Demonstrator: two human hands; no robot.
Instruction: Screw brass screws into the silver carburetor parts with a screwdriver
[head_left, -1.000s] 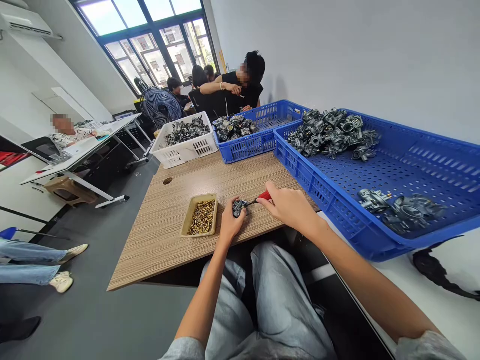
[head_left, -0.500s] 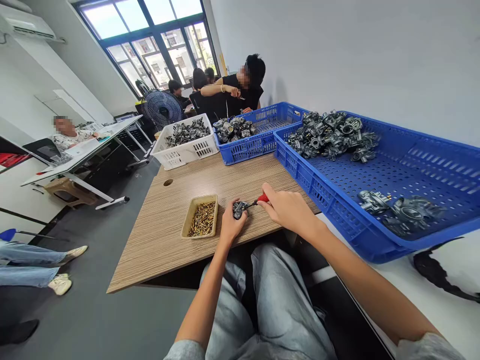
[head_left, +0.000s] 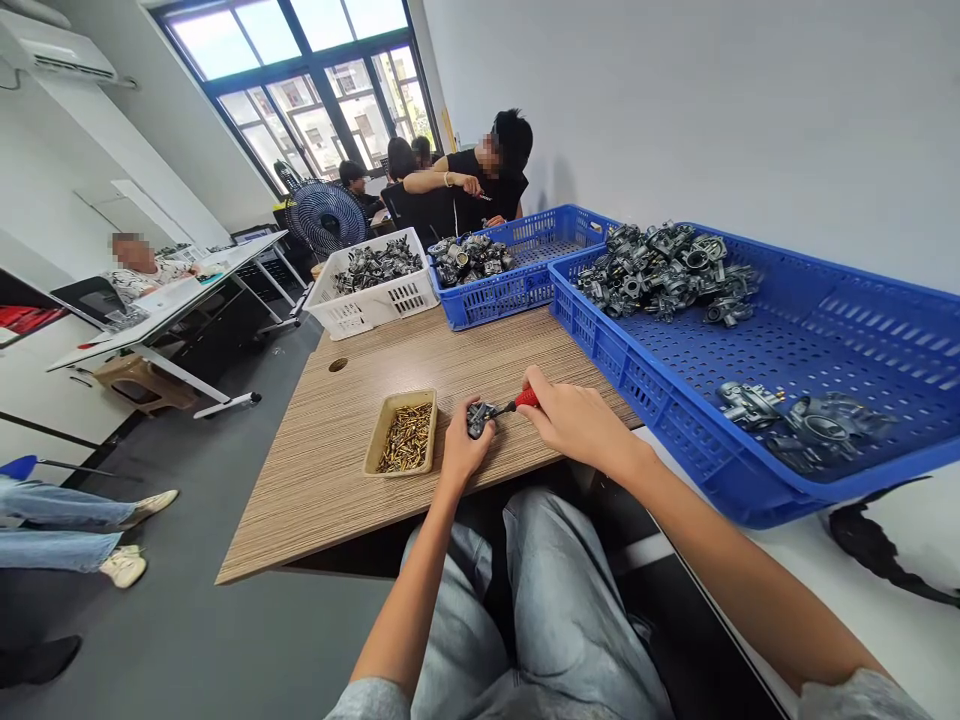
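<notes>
left hand (head_left: 463,450) up front, fingers curled round a small grey metal part (head_left: 478,416), held at the light-brown wood-grain table (head_left: 315,490) nr its front edge; can't tell if it touches the top. right hand (head_left: 576,420) has its fingers closed on a red-handled, dark-shafted screwdriver (head_left: 527,398), shaft pointing left & reaching the part, tip too small to make out. just left of the left hand, a cream rectangular tray (head_left: 372,464) w/ a heap of small brass-coloured metal pieces (head_left: 406,436). back of table: white slatted plastic crate (head_left: 346,323) beside a smaller blue plastic crate (head_left: 491,314), both w/ grey metal parts; big blue perforated plastic crate (head_left: 656,415) to the right, w/ more.
</notes>
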